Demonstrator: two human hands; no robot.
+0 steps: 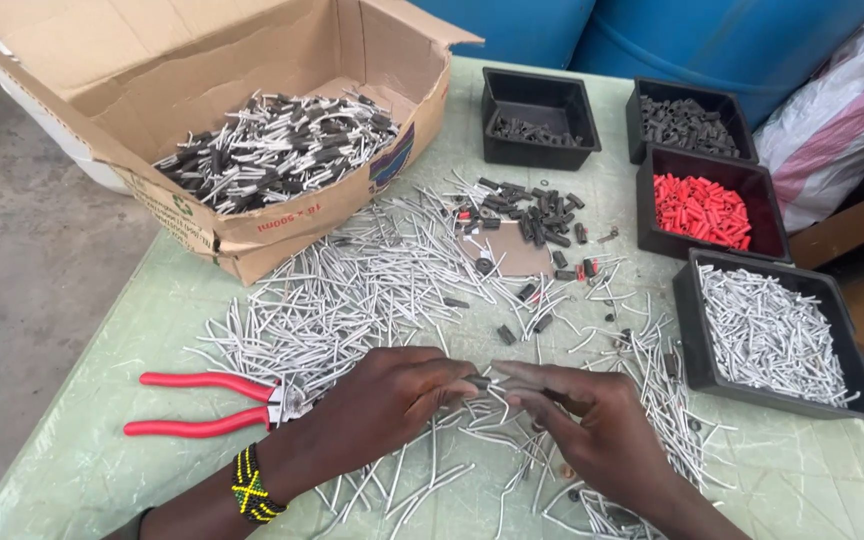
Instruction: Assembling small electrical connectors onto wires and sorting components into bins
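My left hand (382, 400) and my right hand (592, 420) meet fingertip to fingertip low in the head view. Between them they pinch a short white wire piece with a small black sleeve (480, 383). A beaded yellow, green and black bracelet (250, 487) circles my left wrist. Under and around both hands lies a wide scatter of short white wire pieces (352, 290) on the pale green table (82, 460). Loose black sleeves (537, 215) lie farther back at the middle.
Red-handled pliers (202, 403) lie left of my left hand. An open cardboard box (252, 150) of sleeved wires stands at the back left. Black trays at the right hold black sleeves (687, 122), red sleeves (702, 208) and white wires (767, 335); another tray (537, 118) sits behind.
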